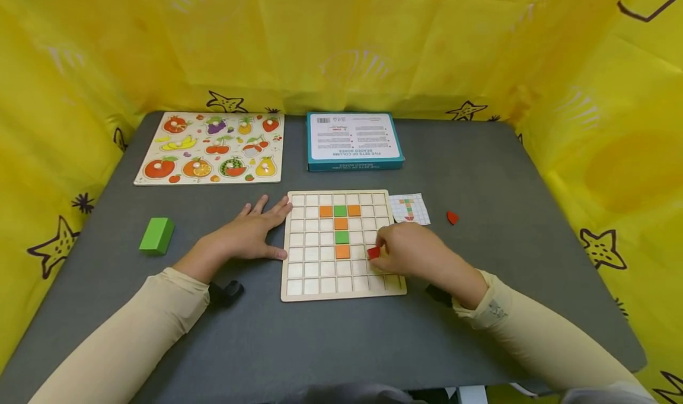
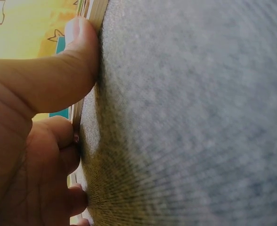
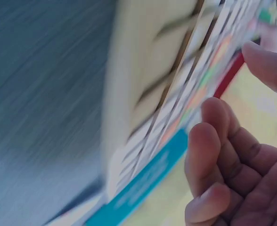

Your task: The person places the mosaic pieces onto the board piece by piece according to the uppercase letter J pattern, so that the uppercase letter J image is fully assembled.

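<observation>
A wooden grid board (image 1: 311, 270) lies in the middle of the table, with orange tiles (image 1: 342, 251) and green tiles (image 1: 341, 237) forming a T on it. Between thumb and fingers my right hand (image 1: 408, 250) pinches a red tile (image 1: 374, 253) over the board's right half. The red tile's edge (image 3: 230, 75) also shows in the right wrist view. My left hand (image 1: 251, 232) has its fingers spread, fingertips and thumb right at the board's left edge. A small pattern card (image 1: 418, 208), printed with a coloured T shape, lies at the board's upper right, close to the right hand.
Right of the card lies a red piece (image 1: 452, 217) with a pointed end. A green block (image 1: 157, 236) sits at the left. Behind the board are a fruit puzzle (image 1: 200, 132) and a teal-edged box (image 1: 354, 137). Yellow cloth (image 1: 341, 36) encloses the table.
</observation>
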{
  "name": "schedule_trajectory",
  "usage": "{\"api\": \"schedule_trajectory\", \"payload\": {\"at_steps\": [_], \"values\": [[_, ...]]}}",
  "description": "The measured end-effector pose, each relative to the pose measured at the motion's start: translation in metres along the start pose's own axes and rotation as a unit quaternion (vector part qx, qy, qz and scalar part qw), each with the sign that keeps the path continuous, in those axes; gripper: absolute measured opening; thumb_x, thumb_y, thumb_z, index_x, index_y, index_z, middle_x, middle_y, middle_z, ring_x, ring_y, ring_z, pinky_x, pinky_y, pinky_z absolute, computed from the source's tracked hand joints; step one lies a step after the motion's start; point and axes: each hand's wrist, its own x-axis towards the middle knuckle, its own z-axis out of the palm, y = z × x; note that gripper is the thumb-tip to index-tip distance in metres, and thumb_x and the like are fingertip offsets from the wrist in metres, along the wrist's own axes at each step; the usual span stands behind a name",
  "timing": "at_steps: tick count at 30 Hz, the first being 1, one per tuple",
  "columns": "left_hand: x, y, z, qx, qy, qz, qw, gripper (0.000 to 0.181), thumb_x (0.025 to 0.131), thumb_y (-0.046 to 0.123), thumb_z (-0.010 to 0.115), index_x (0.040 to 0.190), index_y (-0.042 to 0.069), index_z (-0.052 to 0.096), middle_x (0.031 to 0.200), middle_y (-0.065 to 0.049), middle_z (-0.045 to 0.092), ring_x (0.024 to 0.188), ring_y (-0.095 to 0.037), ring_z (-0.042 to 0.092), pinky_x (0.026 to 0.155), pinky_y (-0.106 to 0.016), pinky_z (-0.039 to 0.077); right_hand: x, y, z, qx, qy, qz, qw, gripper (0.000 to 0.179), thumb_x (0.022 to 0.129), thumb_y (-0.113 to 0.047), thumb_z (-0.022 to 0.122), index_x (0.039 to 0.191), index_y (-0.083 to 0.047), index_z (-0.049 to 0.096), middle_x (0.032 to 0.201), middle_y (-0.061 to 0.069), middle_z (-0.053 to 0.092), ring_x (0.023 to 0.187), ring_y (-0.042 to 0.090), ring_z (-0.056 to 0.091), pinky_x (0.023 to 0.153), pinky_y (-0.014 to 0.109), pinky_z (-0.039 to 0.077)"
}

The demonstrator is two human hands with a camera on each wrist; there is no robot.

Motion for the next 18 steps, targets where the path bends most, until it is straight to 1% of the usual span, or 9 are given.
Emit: {"api": "schedule_trajectory", "payload": {"at_steps": [3, 7, 9, 12, 16, 18], "values": [[0.000, 0.001, 0.000, 0.001, -0.003, -0.003, 1.0000, 0.108, 0.080, 0.054, 0.074, 0.159, 0.013, 0.012, 0.164, -0.005, 0.001, 0.144, -0.045, -0.007, 0.110, -0.066, -0.001, 0.012, -0.022, 0.008, -0.008, -0.009, -0.035, 0.9993, 0.021, 0.081, -0.034, 0.074, 0.078, -0.014, 0.067, 0.057, -0.008, 0.049, 0.056, 0.012, 0.047, 0.050, 0.026, 0.039], [0.001, 0.000, 0.001, -0.001, -0.004, -0.005, 1.0000, 0.108, 0.080, 0.053, 0.074, 0.159, 0.014, 0.012, 0.164, -0.004, 0.000, 0.145, -0.044, -0.007, 0.110, -0.066, -0.002, 0.023, -0.037, 0.017, -0.037, -0.010, -0.064, 0.9972, 0.024, 0.083, -0.029, 0.069, 0.065, -0.018, 0.057, 0.056, -0.007, 0.047, 0.055, 0.012, 0.045, 0.052, 0.027, 0.038], [0.001, 0.000, 0.001, -0.001, -0.003, -0.006, 1.0000, 0.108, 0.080, 0.053, 0.074, 0.159, 0.014, 0.012, 0.164, -0.004, 0.000, 0.145, -0.044, -0.007, 0.110, -0.066, -0.002, 0.025, -0.040, 0.020, -0.048, -0.010, -0.071, 0.9963, 0.028, 0.083, -0.029, 0.069, 0.062, -0.019, 0.053, 0.056, -0.007, 0.046, 0.055, 0.013, 0.045, 0.052, 0.028, 0.038], [0.000, -0.001, 0.001, -0.001, -0.003, -0.007, 1.0000, 0.108, 0.080, 0.053, 0.074, 0.159, 0.015, 0.011, 0.164, -0.004, 0.000, 0.145, -0.044, -0.007, 0.110, -0.066, -0.002, 0.026, -0.043, 0.022, -0.050, -0.012, -0.079, 0.9956, 0.030, 0.083, -0.030, 0.071, 0.061, -0.020, 0.052, 0.057, -0.007, 0.047, 0.056, 0.012, 0.046, 0.053, 0.029, 0.039], [0.000, -0.003, 0.001, -0.001, -0.003, -0.005, 1.0000, 0.108, 0.080, 0.055, 0.074, 0.159, 0.015, 0.011, 0.164, -0.004, 0.000, 0.145, -0.044, -0.008, 0.109, -0.066, -0.002, 0.027, -0.043, 0.021, -0.050, -0.012, -0.087, 0.9949, 0.028, 0.083, -0.036, 0.075, 0.068, -0.020, 0.057, 0.062, -0.009, 0.048, 0.059, 0.011, 0.047, 0.055, 0.028, 0.040], [0.000, -0.004, 0.001, 0.001, -0.004, -0.006, 1.0000, 0.108, 0.080, 0.056, 0.073, 0.159, 0.016, 0.011, 0.164, -0.003, 0.000, 0.145, -0.043, -0.008, 0.110, -0.066, -0.002, 0.028, -0.042, 0.020, -0.045, -0.009, -0.097, 0.9943, 0.025, 0.083, -0.035, 0.077, 0.071, -0.020, 0.060, 0.065, -0.010, 0.050, 0.061, 0.010, 0.048, 0.057, 0.027, 0.041]]}}
